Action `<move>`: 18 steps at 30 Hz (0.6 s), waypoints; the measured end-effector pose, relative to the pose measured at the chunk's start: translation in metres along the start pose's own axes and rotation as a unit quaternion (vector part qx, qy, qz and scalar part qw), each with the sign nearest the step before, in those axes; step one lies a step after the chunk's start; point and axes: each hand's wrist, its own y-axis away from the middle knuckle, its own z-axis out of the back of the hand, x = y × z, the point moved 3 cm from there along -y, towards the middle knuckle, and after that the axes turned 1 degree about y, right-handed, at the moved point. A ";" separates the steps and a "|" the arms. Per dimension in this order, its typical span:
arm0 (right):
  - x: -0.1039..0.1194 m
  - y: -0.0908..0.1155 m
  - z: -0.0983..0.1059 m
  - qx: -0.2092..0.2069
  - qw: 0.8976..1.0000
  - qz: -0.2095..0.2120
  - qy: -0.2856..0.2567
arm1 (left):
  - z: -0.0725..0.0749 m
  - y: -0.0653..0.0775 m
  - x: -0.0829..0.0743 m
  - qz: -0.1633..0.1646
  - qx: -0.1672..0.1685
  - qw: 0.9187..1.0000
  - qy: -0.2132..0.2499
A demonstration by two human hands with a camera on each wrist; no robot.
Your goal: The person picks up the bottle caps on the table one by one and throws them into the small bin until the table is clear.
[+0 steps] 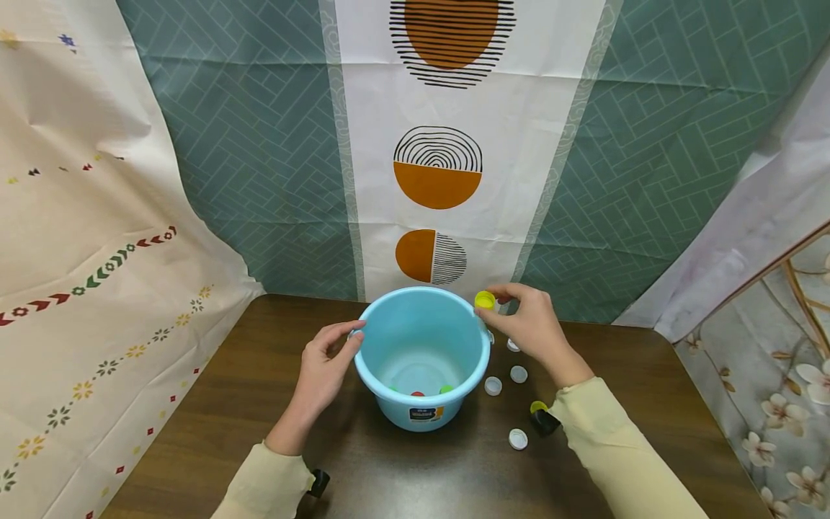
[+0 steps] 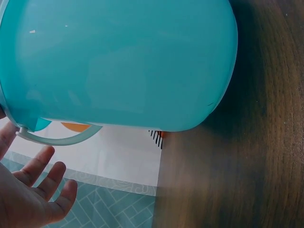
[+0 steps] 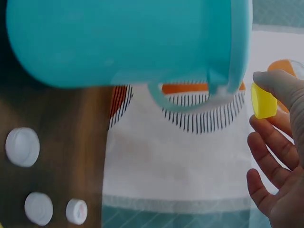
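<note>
A light blue bucket point(image 1: 421, 425) with a side handle point(image 2: 66, 141) stands on the table. My left hand point(image 1: 326, 362) pinches its left rim between thumb and index finger; the other fingers point(image 2: 52, 180) spread loosely outside. Just above the bucket's right rim, my right hand point(image 1: 528, 324) holds a yellow bottle cap point(image 3: 263, 102) between thumb and fingers, the cap's hollow side facing the bucket. On the bucket's floor lie a red cap point(image 1: 418, 394) and a green cap point(image 1: 445, 389), partly hidden by the front wall.
Several white caps point(image 1: 493, 386) lie on the brown table point(image 1: 415, 479) to the bucket's right. Another yellow cap point(image 1: 538, 407) sits by my right wrist, partly covered by the black wrist mount point(image 1: 545, 422). A patterned curtain point(image 1: 441, 173) hangs behind the table.
</note>
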 end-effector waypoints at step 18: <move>0.049 -0.008 -0.032 0.044 0.996 0.074 -0.036 | 0.000 0.000 0.000 -0.001 -0.002 1.000 0.003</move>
